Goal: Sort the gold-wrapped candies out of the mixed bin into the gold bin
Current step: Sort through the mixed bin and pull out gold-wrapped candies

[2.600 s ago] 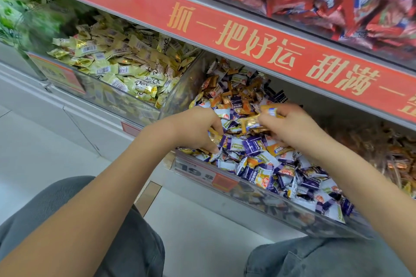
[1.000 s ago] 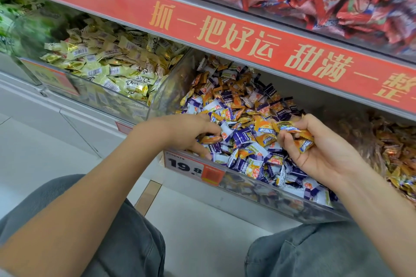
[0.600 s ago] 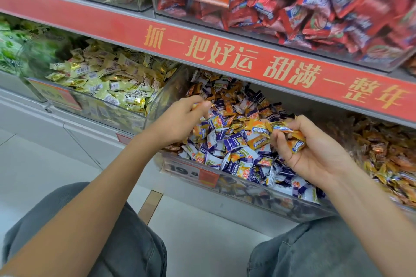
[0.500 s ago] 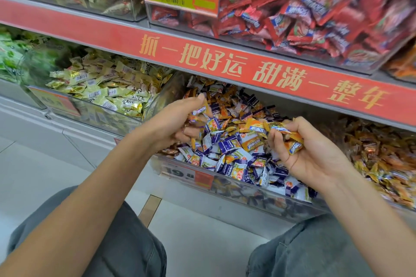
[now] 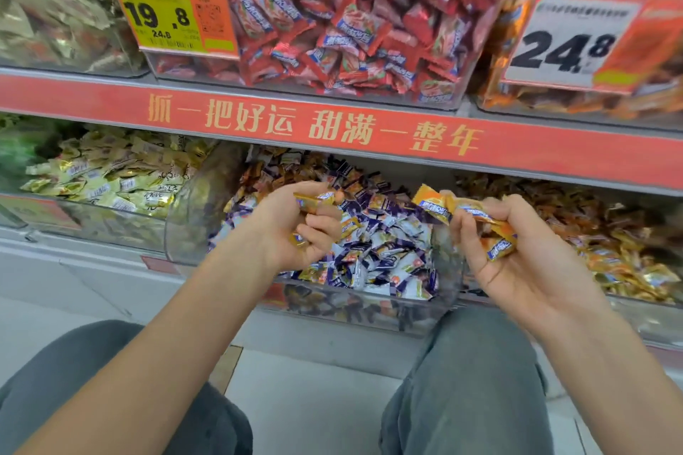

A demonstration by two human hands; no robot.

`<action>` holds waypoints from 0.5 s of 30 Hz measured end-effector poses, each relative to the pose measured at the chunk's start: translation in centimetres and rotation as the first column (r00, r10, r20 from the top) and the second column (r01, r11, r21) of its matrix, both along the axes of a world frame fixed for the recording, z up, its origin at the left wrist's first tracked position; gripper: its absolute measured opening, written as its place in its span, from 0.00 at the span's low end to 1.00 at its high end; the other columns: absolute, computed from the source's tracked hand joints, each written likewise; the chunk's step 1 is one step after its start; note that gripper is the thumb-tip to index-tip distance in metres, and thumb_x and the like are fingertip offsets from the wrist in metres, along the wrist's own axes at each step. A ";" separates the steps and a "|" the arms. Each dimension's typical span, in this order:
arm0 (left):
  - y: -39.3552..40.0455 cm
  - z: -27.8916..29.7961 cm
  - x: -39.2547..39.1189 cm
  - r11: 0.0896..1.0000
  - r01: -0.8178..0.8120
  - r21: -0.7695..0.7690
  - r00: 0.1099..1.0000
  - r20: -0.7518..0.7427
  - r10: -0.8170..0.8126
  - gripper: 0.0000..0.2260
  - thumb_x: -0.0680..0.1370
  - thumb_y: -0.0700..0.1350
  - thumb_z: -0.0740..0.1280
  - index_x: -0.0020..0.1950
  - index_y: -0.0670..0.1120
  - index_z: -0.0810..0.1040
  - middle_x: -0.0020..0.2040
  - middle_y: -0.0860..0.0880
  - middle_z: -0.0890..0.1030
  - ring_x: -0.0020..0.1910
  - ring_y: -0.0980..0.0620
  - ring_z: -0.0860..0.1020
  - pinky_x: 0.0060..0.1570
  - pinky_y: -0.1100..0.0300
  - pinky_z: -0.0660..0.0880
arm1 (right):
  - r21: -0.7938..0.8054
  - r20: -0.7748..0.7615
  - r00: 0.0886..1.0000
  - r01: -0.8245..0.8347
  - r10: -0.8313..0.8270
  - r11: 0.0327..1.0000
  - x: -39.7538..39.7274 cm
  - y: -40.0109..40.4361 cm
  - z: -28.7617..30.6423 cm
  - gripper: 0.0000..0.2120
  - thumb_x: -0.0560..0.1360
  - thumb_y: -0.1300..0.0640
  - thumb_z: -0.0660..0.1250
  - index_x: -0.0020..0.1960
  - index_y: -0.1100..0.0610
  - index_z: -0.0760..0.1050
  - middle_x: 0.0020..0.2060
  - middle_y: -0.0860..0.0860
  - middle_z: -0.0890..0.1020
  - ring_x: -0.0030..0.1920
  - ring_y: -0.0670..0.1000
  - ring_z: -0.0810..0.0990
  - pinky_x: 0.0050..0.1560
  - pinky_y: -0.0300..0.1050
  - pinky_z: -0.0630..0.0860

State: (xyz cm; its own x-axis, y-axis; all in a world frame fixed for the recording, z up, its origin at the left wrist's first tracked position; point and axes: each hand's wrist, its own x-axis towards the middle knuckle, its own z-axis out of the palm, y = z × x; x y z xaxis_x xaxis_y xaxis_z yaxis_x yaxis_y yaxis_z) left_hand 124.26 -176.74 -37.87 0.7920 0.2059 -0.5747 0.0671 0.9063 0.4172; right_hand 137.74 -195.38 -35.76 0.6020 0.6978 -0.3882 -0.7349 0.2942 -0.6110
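Head view: left hand (image 5: 295, 229) curled round a couple of gold candies (image 5: 314, 199), grip loose, above the mixed bin (image 5: 369, 310). Right hand (image 5: 517, 262) holds a bigger bunch (image 5: 476, 222), fingers half-closed, ends sticking out. Gold bin (image 5: 650, 325) sits just right. Risk: overfull right grip sheds candies back into the mix, or a purple one rides along.

Mixed bin (image 5: 421, 310) at 6 o'clock of the shelf: clear glossy plastic wall, scuffed, reflective. Candies in it (image 5: 384, 251): shiny crinkled foil-type film. Bin at 9 o'clock (image 5: 111, 229): same clear plastic, pale gold glossy wrappers (image 5: 111, 177). Red shelf strip (image 5: 332, 126): smooth, semi-matt. Price tags (image 5: 170, 11): paper-like, flat. Trousers (image 5: 469, 380): grey matt cloth.
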 end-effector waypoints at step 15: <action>-13.3 -0.1 20.1 0.901 0.230 0.369 0.971 -0.152 -0.186 0.13 0.81 0.47 0.58 0.38 0.44 0.72 0.33 0.47 0.77 0.26 0.50 0.76 0.31 0.61 0.75 | -0.307 0.329 0.944 0.125 -0.018 0.943 13.0 -6.5 -4.5 0.14 0.77 0.46 0.58 0.53 0.55 0.76 0.48 0.53 0.80 0.52 0.53 0.78 0.54 0.49 0.76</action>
State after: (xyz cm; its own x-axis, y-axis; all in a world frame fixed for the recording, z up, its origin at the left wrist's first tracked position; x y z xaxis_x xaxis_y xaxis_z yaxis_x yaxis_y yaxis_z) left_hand 144.37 -190.01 -37.93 0.7768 0.2642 -0.5716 0.3024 0.6397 0.7066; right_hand 150.74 -201.89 -40.24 0.7741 0.5188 -0.3627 -0.4705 0.0883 -0.8779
